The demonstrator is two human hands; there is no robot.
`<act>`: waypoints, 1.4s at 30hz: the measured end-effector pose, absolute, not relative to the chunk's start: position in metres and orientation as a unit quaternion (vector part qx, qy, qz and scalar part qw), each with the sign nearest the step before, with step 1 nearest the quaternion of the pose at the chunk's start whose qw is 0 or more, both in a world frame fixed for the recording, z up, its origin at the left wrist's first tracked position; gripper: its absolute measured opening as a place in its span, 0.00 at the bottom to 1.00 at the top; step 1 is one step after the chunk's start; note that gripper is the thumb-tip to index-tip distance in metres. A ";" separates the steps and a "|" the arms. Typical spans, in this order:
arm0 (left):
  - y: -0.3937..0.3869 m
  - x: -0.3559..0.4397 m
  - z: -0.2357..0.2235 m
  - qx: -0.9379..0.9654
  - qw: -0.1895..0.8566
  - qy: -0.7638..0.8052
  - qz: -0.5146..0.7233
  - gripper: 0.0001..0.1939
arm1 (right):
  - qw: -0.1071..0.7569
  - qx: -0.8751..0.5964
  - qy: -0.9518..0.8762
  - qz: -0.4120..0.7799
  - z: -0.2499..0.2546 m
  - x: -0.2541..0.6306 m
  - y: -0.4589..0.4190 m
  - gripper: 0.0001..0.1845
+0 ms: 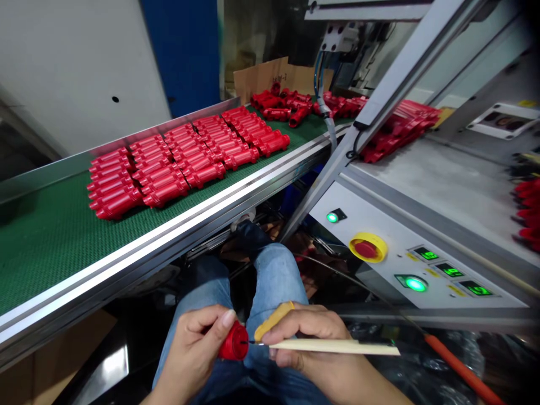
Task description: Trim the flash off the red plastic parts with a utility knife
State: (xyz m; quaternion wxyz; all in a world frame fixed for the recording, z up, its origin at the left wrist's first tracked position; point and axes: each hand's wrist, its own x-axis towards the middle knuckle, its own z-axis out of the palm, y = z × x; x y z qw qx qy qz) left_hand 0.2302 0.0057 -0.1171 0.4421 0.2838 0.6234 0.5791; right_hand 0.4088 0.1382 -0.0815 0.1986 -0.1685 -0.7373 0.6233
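Above my lap, my left hand [198, 343] is closed around a red plastic part [234, 341], its round end facing right. In my right hand [310, 337] is a slim tool with a pale stick-like handle [337, 346] and a thin dark tip. That tip meets the round end of the red part; how far inside it reaches, I cannot tell. A yellow covering [274, 320] wraps one finger of the right hand. Most of the red part is hidden behind the left fingers.
A green conveyor belt [54, 247] with a metal edge carries rows of red tubular parts [181, 152] and a loose pile [287, 104]. At right, a machine frame has a control panel [379, 275] with a red-and-yellow stop button [368, 247]. An orange-handled rod [459, 368] slants at lower right.
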 end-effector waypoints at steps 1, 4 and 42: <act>0.006 0.230 -0.117 0.282 0.440 0.625 0.580 0.27 | 0.199 -0.170 -0.735 0.626 -0.081 0.409 0.138 0.06; 0.005 0.230 -0.117 0.279 0.430 0.630 0.583 0.27 | 0.199 -0.176 -0.723 0.638 -0.082 0.409 0.136 0.05; 0.003 0.221 -0.128 0.369 0.362 0.606 0.604 0.21 | 0.216 -0.260 -0.566 0.752 -0.094 0.400 0.108 0.12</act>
